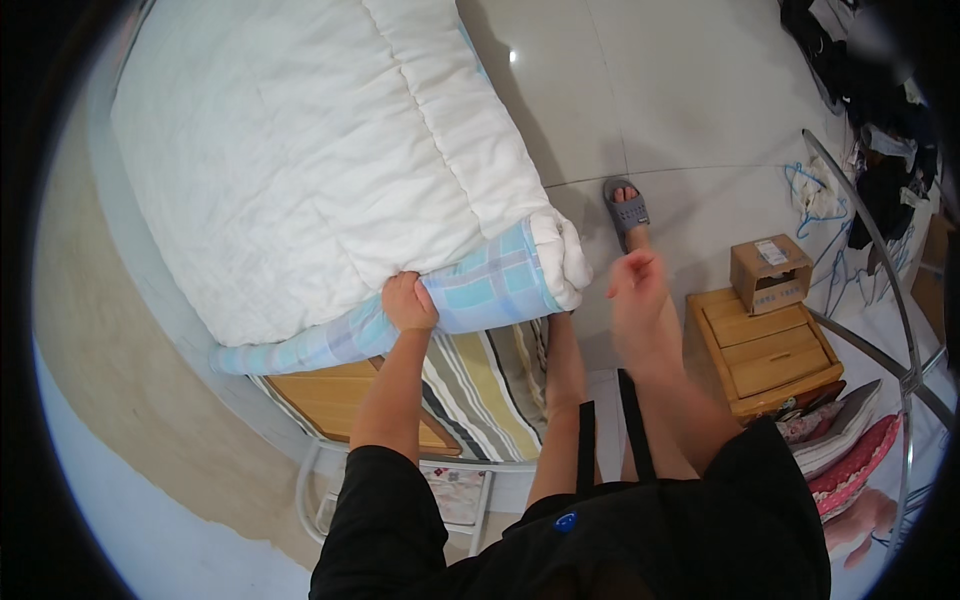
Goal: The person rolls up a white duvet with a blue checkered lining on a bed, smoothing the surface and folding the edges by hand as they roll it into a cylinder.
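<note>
A thick white quilt [300,157] covers most of the bed in front of me. Its near edge is turned back into a roll, showing a blue plaid fabric underside [491,281]. My left hand [410,302] grips this roll near its middle, the thumb lying over the plaid. To the right of the roll's end, my right hand [639,289] hangs in the air above my leg, apart from the quilt. It is blurred, its fingers look curled, and no object shows in it. Below the roll lie a striped bed sheet [480,390] and a bare wooden panel [322,397].
A wooden cabinet [780,352] stands at the right with a cardboard box [771,274] on it. Beyond are a curved metal rack frame [870,202], blue hangers [814,199] and dark clothes [885,187]. Cushions [855,457] are piled lower right. A white metal frame [480,517] stands behind the bed's near edge.
</note>
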The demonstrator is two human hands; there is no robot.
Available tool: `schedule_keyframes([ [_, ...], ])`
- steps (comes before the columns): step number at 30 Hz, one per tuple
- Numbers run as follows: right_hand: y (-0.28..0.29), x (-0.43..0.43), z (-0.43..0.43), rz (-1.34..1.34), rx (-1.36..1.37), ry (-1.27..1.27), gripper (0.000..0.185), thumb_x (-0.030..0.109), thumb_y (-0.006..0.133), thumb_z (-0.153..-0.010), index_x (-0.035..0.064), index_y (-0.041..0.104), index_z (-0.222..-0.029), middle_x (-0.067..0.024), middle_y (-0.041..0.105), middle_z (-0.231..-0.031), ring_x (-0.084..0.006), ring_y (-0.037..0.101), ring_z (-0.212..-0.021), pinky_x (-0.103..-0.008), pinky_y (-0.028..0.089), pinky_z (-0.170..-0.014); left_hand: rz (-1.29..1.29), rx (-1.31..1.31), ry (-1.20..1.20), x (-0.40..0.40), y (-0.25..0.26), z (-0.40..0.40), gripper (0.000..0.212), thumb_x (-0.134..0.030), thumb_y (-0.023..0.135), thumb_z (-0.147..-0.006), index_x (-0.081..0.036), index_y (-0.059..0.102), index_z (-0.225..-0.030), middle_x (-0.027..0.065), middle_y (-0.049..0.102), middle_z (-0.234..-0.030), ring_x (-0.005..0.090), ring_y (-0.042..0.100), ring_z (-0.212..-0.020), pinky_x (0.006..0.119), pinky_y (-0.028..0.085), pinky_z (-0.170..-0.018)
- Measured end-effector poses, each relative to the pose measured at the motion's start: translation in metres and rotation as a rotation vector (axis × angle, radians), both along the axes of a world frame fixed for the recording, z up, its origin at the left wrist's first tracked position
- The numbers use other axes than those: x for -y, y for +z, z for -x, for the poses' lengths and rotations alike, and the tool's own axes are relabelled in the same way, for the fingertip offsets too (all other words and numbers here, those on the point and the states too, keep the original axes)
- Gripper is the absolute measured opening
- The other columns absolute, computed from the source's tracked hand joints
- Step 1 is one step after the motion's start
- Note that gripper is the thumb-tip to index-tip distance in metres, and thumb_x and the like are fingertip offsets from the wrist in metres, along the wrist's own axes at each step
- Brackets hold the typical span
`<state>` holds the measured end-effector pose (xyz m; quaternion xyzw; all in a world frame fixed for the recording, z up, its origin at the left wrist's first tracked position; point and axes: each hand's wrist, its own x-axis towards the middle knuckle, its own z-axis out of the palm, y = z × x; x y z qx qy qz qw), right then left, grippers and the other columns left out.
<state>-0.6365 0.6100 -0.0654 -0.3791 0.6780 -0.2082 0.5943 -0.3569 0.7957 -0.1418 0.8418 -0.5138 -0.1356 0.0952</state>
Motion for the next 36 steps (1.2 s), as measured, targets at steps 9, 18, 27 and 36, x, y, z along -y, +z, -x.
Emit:
schedule_keyframes([
  [9,-0.087,-0.042,-0.027,0.516,-0.293,0.707,0.054,-0.008,0.058,-0.068,0.0059,0.048,-0.12,-0.0169,0.053,-0.101,-0.036,0.051,-0.096,-0.0436,0.046,-0.078,0.033,0.023,-0.022,0.015,-0.001,0.008,0.018,-0.02,0.046,-0.079,-0.005,0.055,-0.077,0.0136,0.055,-0.071,0.0362,0.051,-0.07,0.046,0.04,-0.066],
  [18,-0.116,0.009,0.029,-0.161,0.057,0.53,0.035,-0.009,0.053,-0.069,0.0048,0.054,-0.101,-0.0108,0.062,-0.083,-0.0344,0.058,-0.071,-0.0368,0.049,-0.069,0.082,-0.001,0.008,0.011,-0.004,0.008,0.013,-0.017,0.049,-0.077,-0.006,0.055,-0.076,0.0119,0.054,-0.072,0.0342,0.051,-0.071,0.044,0.039,-0.066],
  [27,-0.058,0.016,-0.029,0.384,-0.231,1.247,0.041,-0.003,0.054,-0.073,0.0054,0.055,-0.113,-0.0188,0.053,-0.12,-0.0364,0.05,-0.113,-0.0423,0.045,-0.089,0.078,0.002,-0.002,0.015,-0.003,0.007,0.02,-0.021,0.044,-0.083,-0.005,0.055,-0.079,0.0153,0.054,-0.075,0.0369,0.05,-0.072,0.045,0.038,-0.067],
  [36,-0.069,0.049,-0.019,0.597,-0.102,0.976,0.031,0.006,0.057,-0.074,0.0075,0.061,-0.104,-0.0127,0.062,-0.107,-0.0329,0.054,-0.107,-0.0464,0.043,-0.089,0.045,0.001,0.012,0.005,0.002,0.003,0.017,-0.019,0.046,-0.08,-0.005,0.054,-0.078,0.014,0.054,-0.075,0.0362,0.05,-0.072,0.044,0.038,-0.067],
])
